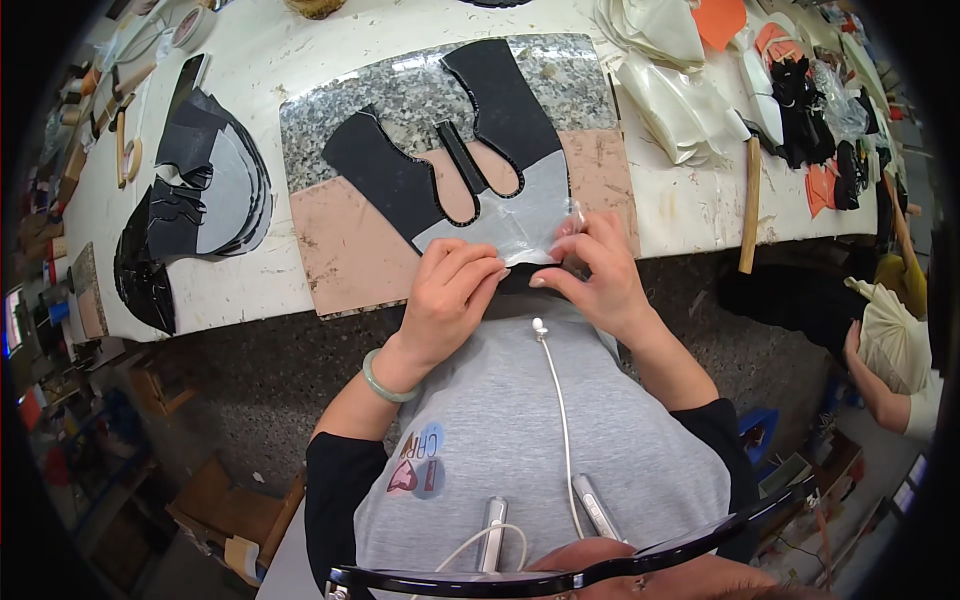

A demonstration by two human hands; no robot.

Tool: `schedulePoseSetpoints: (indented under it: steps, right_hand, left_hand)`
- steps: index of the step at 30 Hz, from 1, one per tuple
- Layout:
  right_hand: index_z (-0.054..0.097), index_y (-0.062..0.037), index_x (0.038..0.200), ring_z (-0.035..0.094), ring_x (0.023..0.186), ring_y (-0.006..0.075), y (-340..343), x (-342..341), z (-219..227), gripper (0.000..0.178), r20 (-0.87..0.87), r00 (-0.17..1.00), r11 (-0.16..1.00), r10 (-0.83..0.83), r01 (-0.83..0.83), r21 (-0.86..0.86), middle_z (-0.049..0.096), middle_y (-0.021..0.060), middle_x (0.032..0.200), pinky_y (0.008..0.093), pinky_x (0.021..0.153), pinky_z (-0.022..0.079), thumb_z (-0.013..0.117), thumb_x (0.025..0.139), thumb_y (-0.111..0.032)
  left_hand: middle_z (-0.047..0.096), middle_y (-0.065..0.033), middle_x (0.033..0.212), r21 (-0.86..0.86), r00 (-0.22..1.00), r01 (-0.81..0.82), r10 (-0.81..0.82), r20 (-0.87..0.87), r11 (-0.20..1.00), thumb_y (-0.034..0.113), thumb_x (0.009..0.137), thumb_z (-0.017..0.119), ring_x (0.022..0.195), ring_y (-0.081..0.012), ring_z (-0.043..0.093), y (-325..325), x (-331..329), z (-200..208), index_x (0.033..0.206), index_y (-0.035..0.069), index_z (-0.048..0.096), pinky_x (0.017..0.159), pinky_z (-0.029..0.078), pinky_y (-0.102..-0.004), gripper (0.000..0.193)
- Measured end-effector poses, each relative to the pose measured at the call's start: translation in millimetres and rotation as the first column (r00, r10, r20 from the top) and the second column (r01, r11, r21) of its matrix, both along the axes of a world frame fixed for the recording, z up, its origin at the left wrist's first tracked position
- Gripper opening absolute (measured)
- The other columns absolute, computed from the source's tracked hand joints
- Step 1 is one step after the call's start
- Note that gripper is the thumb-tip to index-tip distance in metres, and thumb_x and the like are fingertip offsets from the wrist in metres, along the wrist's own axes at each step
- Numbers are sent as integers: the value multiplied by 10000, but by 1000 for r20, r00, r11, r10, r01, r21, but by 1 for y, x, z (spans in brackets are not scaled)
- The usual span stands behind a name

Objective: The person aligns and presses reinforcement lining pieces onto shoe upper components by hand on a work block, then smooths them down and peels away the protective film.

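Observation:
A dark shoe upper [384, 160] with a grey toe part [530, 195] lies flat in front of me, its two wings spreading away and a narrow black strip [458, 155] between them. Wrinkled clear film [520, 240] covers the toe's near edge. There my left hand [450, 290] is closed, fingertips pinching the near edge of the upper. Just to the right, my right hand [600, 270] has its fingers bent round a bunched bit of the film, with the thumb a little apart below. What lies under the fingertips is partly hidden.
Beneath the upper are a speckled stone slab [310, 125] and a tan board [340, 250]. A stack of grey and black upper pieces [225, 190] lies left. To the right are a wooden-handled hammer [750, 205], pale sheets [675, 105] and black pieces [795, 110]. Another person's arm [880, 385] shows at far right.

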State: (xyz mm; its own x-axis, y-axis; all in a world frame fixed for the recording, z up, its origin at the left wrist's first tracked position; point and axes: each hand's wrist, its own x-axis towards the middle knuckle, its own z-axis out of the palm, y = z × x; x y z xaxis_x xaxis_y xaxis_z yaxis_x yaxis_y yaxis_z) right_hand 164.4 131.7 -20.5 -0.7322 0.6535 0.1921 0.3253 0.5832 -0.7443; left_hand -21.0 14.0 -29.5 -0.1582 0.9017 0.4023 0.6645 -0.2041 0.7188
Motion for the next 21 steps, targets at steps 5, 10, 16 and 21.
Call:
schedulePoseSetpoints:
  steps: [5,10,16,21]
  right_hand:
    - [625,-42,770,530,885,260,7,1,-4,233,-23,998,998,59,-59,-9,607,56,900,350,768,454,827,665,-93]
    - [638,-46,775,545,888,242,6,2,-2,209,-24,997,997,72,-72,-16,611,50,906,341,770,456,812,660,-54]
    - [676,-71,813,561,898,222,3,5,-6,194,-93,989,993,119,-118,20,644,18,913,341,788,441,791,660,-40]
    - [685,-93,821,574,930,218,2,9,-9,180,-96,985,988,146,-141,55,670,-10,925,344,801,406,782,674,-53]
  left_hand:
    - [652,-71,932,-27,991,-22,25,130,999,-34,745,714,868,-269,572,-5,0,-1,868,10,629,761,467,-357,155]
    - [651,-58,940,-7,997,47,-47,54,999,-17,740,717,878,-256,571,-10,1,-5,882,34,604,770,447,-363,188]
    - [650,-84,986,-23,992,125,-125,-33,992,-18,766,723,907,-289,555,-12,-2,-4,940,35,588,803,462,-372,226]
    - [651,-82,1027,-43,992,115,-117,-39,992,24,739,762,925,-286,558,-10,2,1,1002,35,600,820,459,-378,309]
